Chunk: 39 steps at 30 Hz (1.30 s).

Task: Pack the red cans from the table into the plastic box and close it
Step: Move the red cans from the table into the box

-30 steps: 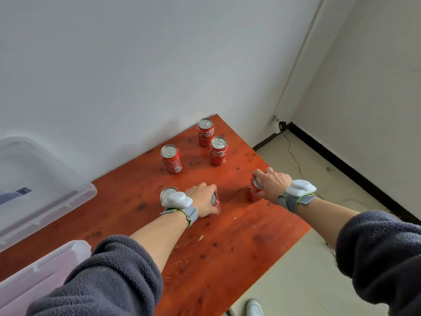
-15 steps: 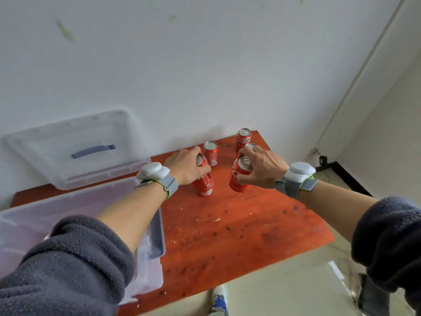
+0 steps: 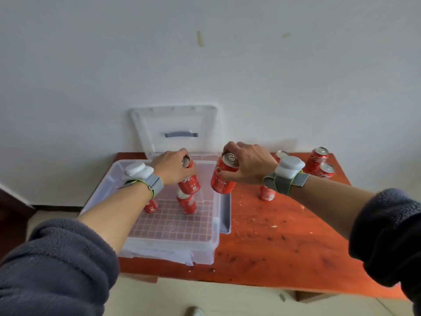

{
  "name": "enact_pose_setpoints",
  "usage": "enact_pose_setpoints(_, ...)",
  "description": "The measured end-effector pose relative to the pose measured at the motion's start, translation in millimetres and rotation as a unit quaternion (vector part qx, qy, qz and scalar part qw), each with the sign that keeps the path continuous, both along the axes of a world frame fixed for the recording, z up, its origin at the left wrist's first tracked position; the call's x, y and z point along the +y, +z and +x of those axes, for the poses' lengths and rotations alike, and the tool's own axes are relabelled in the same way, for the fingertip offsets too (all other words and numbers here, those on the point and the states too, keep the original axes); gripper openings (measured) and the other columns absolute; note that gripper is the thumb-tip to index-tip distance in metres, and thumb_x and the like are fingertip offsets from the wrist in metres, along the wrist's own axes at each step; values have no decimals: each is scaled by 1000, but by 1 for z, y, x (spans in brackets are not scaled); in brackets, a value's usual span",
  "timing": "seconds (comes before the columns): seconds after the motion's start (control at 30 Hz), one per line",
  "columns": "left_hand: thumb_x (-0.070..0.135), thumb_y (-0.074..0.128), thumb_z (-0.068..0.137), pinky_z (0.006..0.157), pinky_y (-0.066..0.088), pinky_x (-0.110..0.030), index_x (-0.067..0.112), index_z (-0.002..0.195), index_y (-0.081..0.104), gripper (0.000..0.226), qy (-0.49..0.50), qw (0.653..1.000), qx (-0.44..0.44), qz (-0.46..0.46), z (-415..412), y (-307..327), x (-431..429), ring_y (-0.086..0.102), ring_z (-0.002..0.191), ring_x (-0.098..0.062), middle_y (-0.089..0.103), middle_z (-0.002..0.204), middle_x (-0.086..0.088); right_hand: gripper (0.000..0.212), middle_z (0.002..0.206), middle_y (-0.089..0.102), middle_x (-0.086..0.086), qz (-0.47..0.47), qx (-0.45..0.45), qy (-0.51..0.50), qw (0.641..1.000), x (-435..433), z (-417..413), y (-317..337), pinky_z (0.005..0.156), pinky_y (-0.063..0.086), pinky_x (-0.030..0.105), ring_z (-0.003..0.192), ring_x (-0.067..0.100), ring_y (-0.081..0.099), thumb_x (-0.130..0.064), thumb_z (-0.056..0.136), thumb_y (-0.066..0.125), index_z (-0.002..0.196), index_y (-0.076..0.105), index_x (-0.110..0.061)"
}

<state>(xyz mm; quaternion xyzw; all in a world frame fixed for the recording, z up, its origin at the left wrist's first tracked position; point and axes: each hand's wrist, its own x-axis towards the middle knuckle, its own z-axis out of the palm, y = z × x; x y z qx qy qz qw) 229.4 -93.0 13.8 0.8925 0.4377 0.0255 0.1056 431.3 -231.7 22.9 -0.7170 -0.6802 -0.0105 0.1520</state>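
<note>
My left hand (image 3: 173, 166) grips a red can (image 3: 190, 182) from above, held tilted over the open clear plastic box (image 3: 205, 245). My right hand (image 3: 248, 164) holds another red can (image 3: 222, 179) by its top, just above the box's right rim. Two red cans (image 3: 186, 202) (image 3: 150, 205) stand on the box's gridded floor; my left forearm partly hides one of them. Several more red cans (image 3: 315, 160) stand on the wooden table (image 3: 284, 242) to the right, one (image 3: 266, 192) partly behind my right wrist.
The box's clear lid (image 3: 145, 133) with a grey handle leans upright against the white wall behind the box. The table's front edge runs close to me, with floor and a shoe below. Crumbs and dark specks dot the tabletop.
Both hands lifted a can each off the table and carried them left to the box. My view turned left, so the box and lid now sit in the centre.
</note>
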Motion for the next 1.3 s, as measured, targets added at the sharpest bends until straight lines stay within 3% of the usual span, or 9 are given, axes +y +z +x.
enact_pose_setpoints(0.13, 55, 63, 71, 53, 36, -27, 22, 92, 54, 40, 4, 999, 15, -35, -50, -24, 32, 56, 75, -22, 64, 93, 0, 64, 98, 67, 2, -35, -27, 33, 998, 45, -36, -18, 65, 52, 36, 72, 26, 60, -71, 69, 54, 112, 48, -24)
enact_pose_setpoints(0.37, 50, 72, 64, 70, 49, -35, 24, 107, 55, 53, -58, 990, 108, -63, -84, -86, 85, 63, 94, -30, 65, 108, -3, 63, 74, 64, -1, -153, -130, 10, 980, 107, -83, -82, 61, 49, 31, 60, 21, 56, -67, 63, 68, 102, 55, -20)
enact_pose_setpoints(0.5, 47, 73, 66, 77, 55, -39, 24, 112, 55, 55, -115, 978, 150, -88, -81, -121, 111, 64, 94, -30, 65, 111, -4, 58, 60, 44, -3, -246, -138, -26, 959, 128, -98, -126, 54, 41, 30, 56, 22, 50, -61, 61, 75, 88, 49, -16)
enact_pose_setpoints(0.6, 46, 73, 69, 80, 54, -39, 23, 114, 55, 53, -152, 968, 183, -74, -73, -142, 121, 64, 96, -31, 65, 110, -4, 51, 62, 47, -3, -285, -132, -56, 948, 135, -101, -153, 52, 37, 30, 55, 23, 48, -52, 67, 76, 89, 48, -15)
enact_pose_setpoints(0.77, 46, 71, 72, 84, 46, -40, 21, 112, 54, 50, -168, 958, 223, -71, -68, -163, 129, 62, 100, -33, 65, 112, -6, 31, 60, 44, -1, -290, -117, -92, 946, 141, -98, -173, 48, 33, 30, 53, 24, 46, -24, 73, 66, 96, 51, -11)
enact_pose_setpoints(0.87, 44, 69, 74, 88, 43, -41, 22, 113, 54, 47, -167, 955, 234, -71, -64, -172, 132, 62, 103, -32, 66, 114, -5, 28, 70, 61, 5, -278, -109, -95, 950, 145, -95, -184, 51, 36, 30, 61, 29, 60, -14, 77, 59, 103, 52, -8)
enact_pose_setpoints(0.97, 44, 70, 75, 89, 45, -41, 21, 115, 54, 48, -165, 956, 232, -78, -61, -171, 134, 63, 102, -33, 67, 113, -6, 30, 85, 70, 10, -270, -115, -98, 951, 148, -93, -192, 55, 40, 32, 74, 32, 67, -9, 84, 52, 113, 51, -5)
enact_pose_setpoints(1.13, 43, 73, 75, 80, 50, -40, 16, 116, 51, 54, -142, 961, 225, -81, -63, -165, 131, 64, 98, -34, 66, 111, -10, 18, 91, 70, 11, -286, -114, -91, 947, 150, -92, -186, 56, 41, 34, 79, 33, 68, -7, 89, 48, 106, 56, -6)
enact_pose_setpoints(1.3, 32, 61, 87, 82, 50, -40, 13, 115, 57, 34, -105, 975, 192, -36, -61, -141, 121, 62, 103, -35, 62, 115, -11, 19, 86, 69, 9, -234, -124, -62, 962, 146, -88, -160, 57, 42, 32, 76, 32, 67, -2, 88, 46, 99, 61, -8)
